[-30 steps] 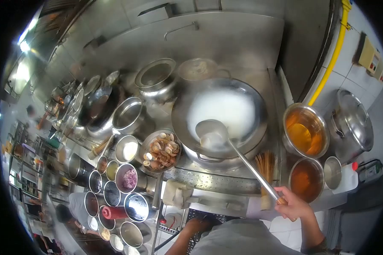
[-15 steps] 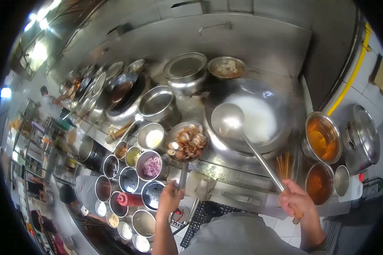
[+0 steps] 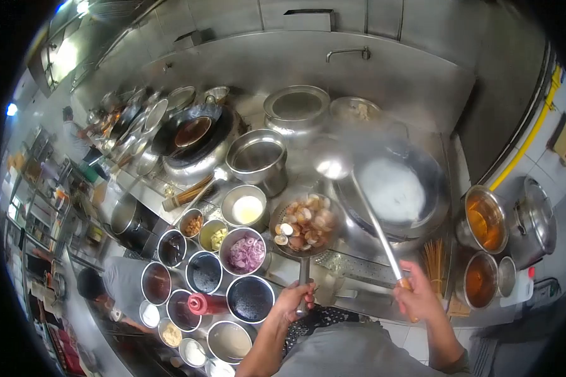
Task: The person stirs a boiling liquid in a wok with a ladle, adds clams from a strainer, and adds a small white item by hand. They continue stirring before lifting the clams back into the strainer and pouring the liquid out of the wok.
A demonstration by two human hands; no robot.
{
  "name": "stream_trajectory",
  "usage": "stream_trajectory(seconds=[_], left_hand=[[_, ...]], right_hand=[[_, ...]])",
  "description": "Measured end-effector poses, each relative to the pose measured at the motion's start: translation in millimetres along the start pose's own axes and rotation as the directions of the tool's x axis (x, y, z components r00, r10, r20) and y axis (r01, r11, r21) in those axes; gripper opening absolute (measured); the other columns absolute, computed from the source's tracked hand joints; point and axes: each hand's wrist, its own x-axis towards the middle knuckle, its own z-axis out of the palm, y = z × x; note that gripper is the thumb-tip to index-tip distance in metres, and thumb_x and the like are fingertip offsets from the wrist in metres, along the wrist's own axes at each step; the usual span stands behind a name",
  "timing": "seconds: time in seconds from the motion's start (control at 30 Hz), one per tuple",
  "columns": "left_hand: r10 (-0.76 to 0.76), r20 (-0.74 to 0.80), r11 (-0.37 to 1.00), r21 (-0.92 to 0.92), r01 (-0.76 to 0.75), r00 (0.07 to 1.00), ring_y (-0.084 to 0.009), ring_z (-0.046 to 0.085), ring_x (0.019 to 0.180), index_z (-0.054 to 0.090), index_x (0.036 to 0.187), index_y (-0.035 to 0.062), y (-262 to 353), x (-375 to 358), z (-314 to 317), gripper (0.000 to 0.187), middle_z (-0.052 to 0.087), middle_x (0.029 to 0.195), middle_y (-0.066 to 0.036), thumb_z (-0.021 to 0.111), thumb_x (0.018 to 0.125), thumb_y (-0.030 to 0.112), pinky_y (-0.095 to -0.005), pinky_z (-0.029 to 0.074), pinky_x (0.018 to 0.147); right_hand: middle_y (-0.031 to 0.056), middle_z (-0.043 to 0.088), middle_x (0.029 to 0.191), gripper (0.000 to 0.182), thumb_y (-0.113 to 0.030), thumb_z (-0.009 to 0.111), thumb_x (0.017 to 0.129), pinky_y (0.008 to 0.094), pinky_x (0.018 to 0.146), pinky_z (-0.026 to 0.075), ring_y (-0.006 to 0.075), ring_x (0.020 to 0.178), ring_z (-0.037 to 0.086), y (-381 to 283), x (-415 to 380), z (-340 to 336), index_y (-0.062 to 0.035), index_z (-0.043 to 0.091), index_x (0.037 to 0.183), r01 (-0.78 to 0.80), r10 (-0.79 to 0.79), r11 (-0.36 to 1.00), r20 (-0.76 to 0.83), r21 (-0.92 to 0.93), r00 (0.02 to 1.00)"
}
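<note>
My left hand (image 3: 294, 300) is closed around the handle of a round strainer (image 3: 304, 271). A heap of clams (image 3: 307, 221) fills it, some blurred. The strainer is held just left of a large wok (image 3: 435, 210), where whitish, foamy liquid (image 3: 393, 187) steams. In my right hand (image 3: 416, 295), the fingers wrap the wooden grip of a long-handled ladle (image 3: 333, 164). Its bowl is raised over the wok's far left rim. Beside that hand stands a bamboo brush (image 3: 434, 259).
Seasoning pots cluster at left, among them sliced purple onions (image 3: 246, 252) and a red squeeze bottle (image 3: 206, 304). Behind are a deep pot (image 3: 274, 166) and a lidded pot (image 3: 297, 125). Basins of orange liquid (image 3: 484, 227) stand right. A co-worker (image 3: 122, 286) is at lower left.
The clam strainer has moved right, closer to the wok. The ladle bowl has shifted from over the liquid to the wok's far left edge. More steam rises, and the view has turned slightly.
</note>
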Motion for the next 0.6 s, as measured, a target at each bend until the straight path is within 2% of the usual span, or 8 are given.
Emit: stream_trajectory(seconds=[0.03,0.13,0.27,0.37,0.4,0.5,0.53,0.6], left_hand=[[-0.002,0.004,1.000,-0.008,0.002,1.000,-0.0123,0.052,0.056,0.051,0.120,0.0021,-1.2,-5.1,0.8,0.027,0.052,0.074,-0.002,0.061,0.096,0.008,-0.0306,0.047,0.050],[0.070,-0.054,0.983,0.173,-0.060,0.996,-0.0123,0.050,0.058,0.045,0.133,0.0012,-0.2,-26.0,15.0,0.042,0.051,0.078,-0.003,0.062,0.095,0.006,-0.0312,0.045,0.051],[0.132,-0.034,0.957,0.264,-0.119,0.991,-0.0130,0.051,0.057,0.037,0.142,0.0034,-9.6,-44.5,19.4,0.054,0.050,0.077,-0.004,0.063,0.094,0.002,-0.0311,0.046,0.050],[-0.008,-0.089,0.994,0.106,0.017,0.996,-0.0122,0.049,0.057,0.042,0.135,0.0029,-8.1,-51.7,22.6,0.043,0.050,0.078,-0.004,0.060,0.095,0.002,-0.0310,0.043,0.049],[-0.039,-0.060,0.999,0.022,0.040,0.997,-0.0118,0.048,0.057,0.043,0.131,0.0032,-5.4,-57.9,26.1,0.039,0.050,0.079,-0.003,0.060,0.096,0.001,-0.0300,0.042,0.048],[-0.052,-0.088,0.999,0.005,0.052,0.995,-0.0118,0.048,0.057,0.044,0.127,0.0035,-17.5,-52.5,22.8,0.035,0.051,0.080,-0.004,0.060,0.096,0.001,-0.0297,0.041,0.048],[-0.029,-0.161,0.999,0.017,0.033,0.987,-0.0118,0.048,0.056,0.047,0.122,0.0039,-16.4,-57.9,36.6,0.029,0.051,0.078,-0.004,0.061,0.096,0.003,-0.0299,0.041,0.048],[-0.022,-0.153,0.997,0.074,0.033,0.988,-0.0122,0.049,0.056,0.047,0.117,0.0058,-19.2,-54.1,30.0,0.025,0.051,0.078,-0.003,0.060,0.096,0.002,-0.0310,0.043,0.047]], right_hand=[[0.0039,0.056,0.075,0.064,0.004,0.056,0.093,0.0261,0.045,0.043,0.0101,0.049,0.052,-1.6,-0.2,-1.4,-0.0106,0.029,0.148,0.030,-0.030,0.999,-0.009,0.030,1.000],[0.0035,0.054,0.071,0.067,0.007,0.053,0.091,0.0261,0.043,0.043,0.0102,0.047,0.051,3.5,-0.1,-17.1,-0.0123,0.026,0.149,0.144,-0.140,0.985,-0.049,0.099,0.989],[0.0033,0.054,0.071,0.066,0.007,0.051,0.091,0.0254,0.042,0.041,0.0097,0.045,0.049,2.9,-2.3,-43.7,-0.0114,0.027,0.149,0.231,-0.216,0.965,-0.120,0.122,0.969],[0.0037,0.054,0.071,0.063,0.006,0.052,0.090,0.0243,0.042,0.041,0.0097,0.047,0.049,-3.2,-4.6,-58.2,-0.0104,0.031,0.148,0.187,-0.160,0.978,-0.237,0.095,0.958],[0.0039,0.054,0.073,0.061,0.005,0.052,0.090,0.0242,0.042,0.041,0.0100,0.048,0.049,-2.6,-6.1,-64.5,-0.0100,0.034,0.146,0.164,-0.138,0.983,-0.258,0.080,0.956],[0.0037,0.053,0.073,0.060,0.005,0.053,0.090,0.0244,0.042,0.041,0.0104,0.047,0.049,4.4,-2.1,-80.5,-0.0103,0.034,0.145,0.124,-0.101,0.990,-0.294,0.061,0.951],[0.0041,0.053,0.076,0.060,0.004,0.054,0.090,0.0249,0.042,0.041,0.0106,0.047,0.049,12.5,1.6,-87.7,-0.0112,0.035,0.145,0.119,-0.093,0.991,-0.330,0.061,0.939],[0.0058,0.053,0.082,0.058,0.002,0.055,0.091,0.0280,0.042,0.042,0.0117,0.048,0.050,5.6,2.2,-94.6,-0.0121,0.036,0.144,0.026,-0.030,1.000,-0.368,-0.016,0.929]])
